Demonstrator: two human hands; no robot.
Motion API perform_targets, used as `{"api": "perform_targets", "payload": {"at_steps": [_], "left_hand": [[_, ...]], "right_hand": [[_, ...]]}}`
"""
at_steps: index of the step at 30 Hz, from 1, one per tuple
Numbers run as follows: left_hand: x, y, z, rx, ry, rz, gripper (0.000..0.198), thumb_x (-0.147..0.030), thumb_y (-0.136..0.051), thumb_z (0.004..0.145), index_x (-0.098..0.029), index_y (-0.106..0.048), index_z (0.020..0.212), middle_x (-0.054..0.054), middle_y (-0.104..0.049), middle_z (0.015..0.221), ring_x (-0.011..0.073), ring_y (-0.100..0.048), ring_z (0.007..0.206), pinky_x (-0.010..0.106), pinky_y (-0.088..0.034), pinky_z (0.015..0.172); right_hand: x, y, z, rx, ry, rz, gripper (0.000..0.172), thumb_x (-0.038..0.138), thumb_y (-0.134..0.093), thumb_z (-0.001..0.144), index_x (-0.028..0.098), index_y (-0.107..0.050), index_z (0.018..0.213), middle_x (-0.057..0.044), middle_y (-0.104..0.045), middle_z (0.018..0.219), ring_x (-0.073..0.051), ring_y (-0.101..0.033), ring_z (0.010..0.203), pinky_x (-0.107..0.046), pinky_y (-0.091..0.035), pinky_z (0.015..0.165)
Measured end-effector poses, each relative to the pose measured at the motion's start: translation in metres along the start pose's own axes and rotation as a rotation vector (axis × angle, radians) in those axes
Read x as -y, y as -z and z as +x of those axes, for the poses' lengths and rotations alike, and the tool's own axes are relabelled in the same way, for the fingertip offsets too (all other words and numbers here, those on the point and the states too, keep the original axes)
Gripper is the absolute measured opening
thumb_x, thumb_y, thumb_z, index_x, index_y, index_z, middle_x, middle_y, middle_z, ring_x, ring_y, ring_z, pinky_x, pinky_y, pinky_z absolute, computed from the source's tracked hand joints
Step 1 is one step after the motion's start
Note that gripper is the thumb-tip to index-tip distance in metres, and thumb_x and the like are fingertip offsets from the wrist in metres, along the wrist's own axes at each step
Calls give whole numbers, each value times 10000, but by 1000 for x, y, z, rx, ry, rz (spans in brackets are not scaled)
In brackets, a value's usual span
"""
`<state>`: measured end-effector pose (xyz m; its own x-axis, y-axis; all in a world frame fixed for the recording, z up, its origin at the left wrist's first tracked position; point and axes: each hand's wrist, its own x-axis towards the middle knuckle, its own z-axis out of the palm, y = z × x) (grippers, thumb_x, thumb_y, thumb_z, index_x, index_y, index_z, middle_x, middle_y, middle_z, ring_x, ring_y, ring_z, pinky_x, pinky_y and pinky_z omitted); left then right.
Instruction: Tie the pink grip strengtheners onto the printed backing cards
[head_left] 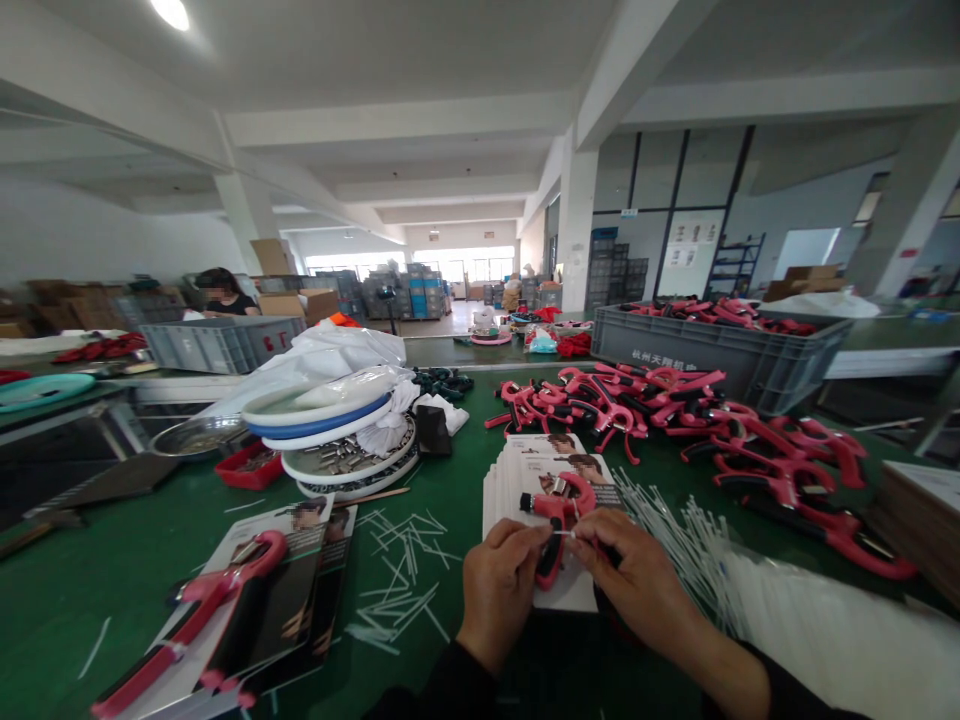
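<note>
Pink-and-black pliers [576,490] lie on a printed backing card at the top of a stack of cards [499,498]. A thin white cable tie [561,533] crosses the handles and runs between my two hands. My left hand [499,588] is closed, pinching at the tie's left side against the handle. Closed as well, my right hand [649,572] pinches the tie's right end; its fingertips partly hide the other handle. Left of my hands, another pair of pink pliers [206,595] rests on a card, with a tie around one handle.
Loose cable ties [690,535] lie right of the cards, beside a plastic bag [840,630]. Tie offcuts [405,565] are scattered left. A heap of pink pliers [600,405] spreads before a grey crate [712,355]. Stacked round trays [330,430] and a red box [247,468] stand left.
</note>
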<state>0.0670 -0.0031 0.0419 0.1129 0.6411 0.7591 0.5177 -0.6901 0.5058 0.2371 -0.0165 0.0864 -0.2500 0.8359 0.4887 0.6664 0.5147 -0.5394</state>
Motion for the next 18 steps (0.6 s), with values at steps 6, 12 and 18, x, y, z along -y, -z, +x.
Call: {"api": "perform_targets", "payload": {"at_steps": [6, 12, 18], "left_hand": [[3, 0, -1, 4, -13, 14, 241, -107, -525, 815, -223, -686, 950, 30, -671, 789, 104, -626, 672, 197, -519, 634], [1, 1, 1, 8, -12, 32, 238, -110, -522, 816, -222, -690, 941, 30, -677, 780, 103, -627, 657, 194, -522, 626], [-2, 3, 2, -12, -27, 39, 238, -112, -508, 818, -214, -695, 922, 31, -679, 762, 100, -626, 648, 184, -521, 619]], "right_hand": [[1, 0, 0, 9, 3, -13, 203, 339, -476, 865, 224, -605, 759, -25, -611, 793, -188, -562, 799, -324, -427, 734], [0, 1, -2, -3, -4, -16, 229, 361, -464, 872, 225, -603, 750, -27, -603, 768, -186, -556, 774, -322, -426, 714], [2, 1, -1, 6, -3, -16, 225, 352, -468, 870, 227, -603, 741, -25, -605, 765, -188, -560, 780, -323, -428, 718]]}}
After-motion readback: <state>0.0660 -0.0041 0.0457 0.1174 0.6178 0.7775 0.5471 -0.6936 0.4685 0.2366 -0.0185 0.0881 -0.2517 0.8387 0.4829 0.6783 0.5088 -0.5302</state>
